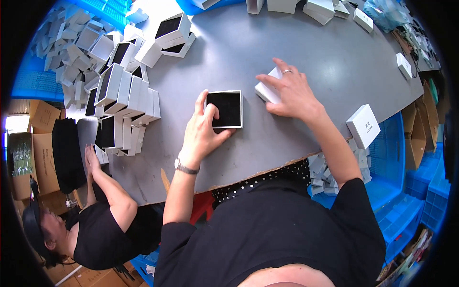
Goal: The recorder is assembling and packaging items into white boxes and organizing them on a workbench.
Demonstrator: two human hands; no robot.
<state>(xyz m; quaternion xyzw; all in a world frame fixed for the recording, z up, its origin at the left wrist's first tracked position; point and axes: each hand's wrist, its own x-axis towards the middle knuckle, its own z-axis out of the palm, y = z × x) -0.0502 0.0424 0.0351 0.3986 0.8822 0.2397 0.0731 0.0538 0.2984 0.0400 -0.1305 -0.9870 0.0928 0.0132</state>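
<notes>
An open white box [240, 109] with a black lining lies on the grey table in front of me. My left hand [201, 129] grips its lower left corner; the thumb is along the near edge and a bent finger reaches over the lining. To the right of it, my right hand [292, 95] is over a small white box or lid [264, 92], fingers and thumb around its sides. The hand covers much of that piece, so I cannot tell whether it is a lid or a whole box.
Stacked open white boxes [126, 95] fill the table's left, beside a large heap [76, 52]. A closed white box [364, 126] sits at the right edge, above a blue crate [389, 158] of white pieces. Another person [103, 215] works at left. More boxes [320, 9] line the far edge.
</notes>
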